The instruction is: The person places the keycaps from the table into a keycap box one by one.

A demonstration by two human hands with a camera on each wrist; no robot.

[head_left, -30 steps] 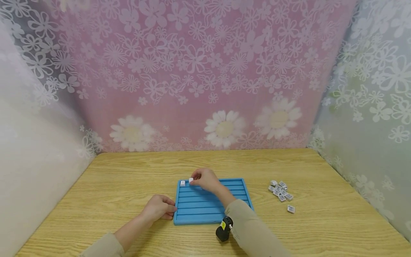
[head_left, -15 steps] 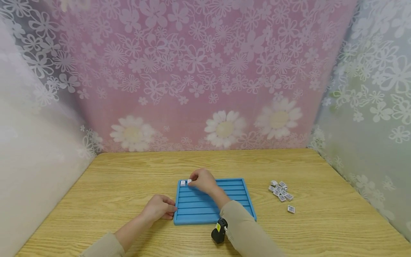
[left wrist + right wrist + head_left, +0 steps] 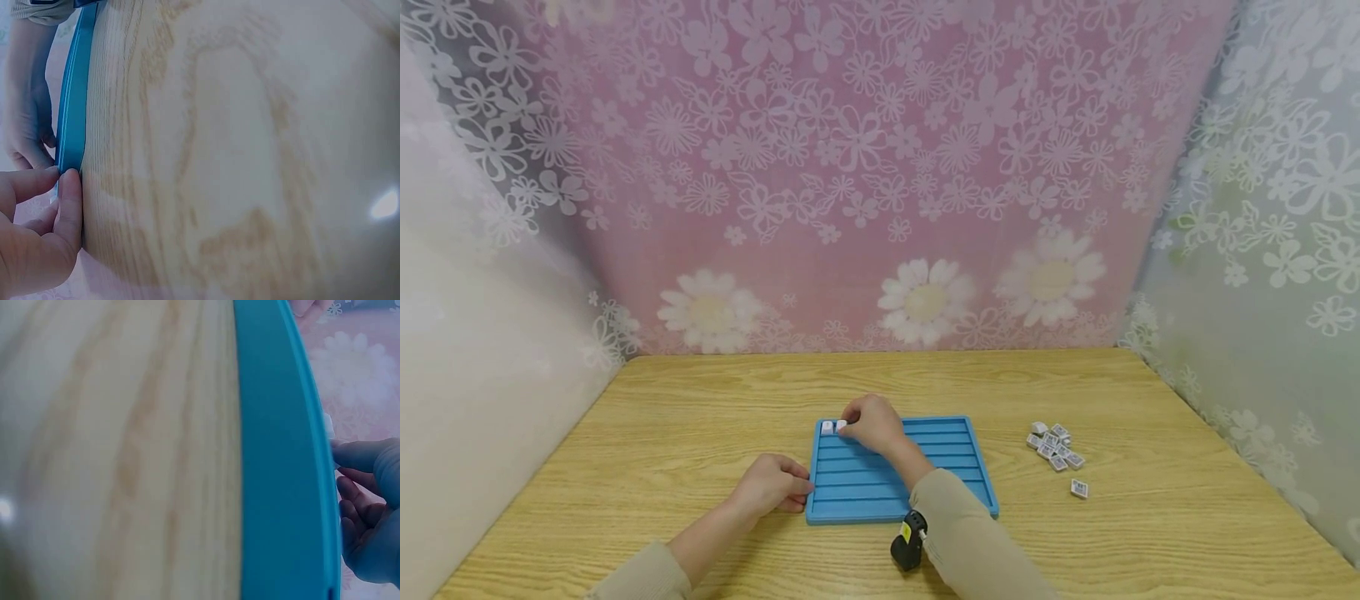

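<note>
A blue ridged tray (image 3: 859,490) lies on the wooden table in the head view. In its far left corner sits a small white tile (image 3: 827,427) with a mark on its face. Close beside that one, in the same top row, my right hand (image 3: 876,423) pinches a second white tile (image 3: 841,427) between thumb and fingers. My left hand (image 3: 766,487) holds the tray's left edge, and the left wrist view has its thumb and fingertips (image 3: 70,181) at the tray's side wall. From the right wrist, the tray's front wall (image 3: 284,456) hides most of the held tile.
Right of the tray lies a loose pile of several white tiles (image 3: 1050,442) with dark printed faces. One more tile (image 3: 1079,489) lies apart, nearer the front. A black wrist camera (image 3: 909,542) hangs under the right sleeve. Flowered curtains (image 3: 880,167) enclose the table.
My right hand has moved slightly left along the top row, bringing its tile up near the corner tile. The left hand has stayed at the tray's edge.
</note>
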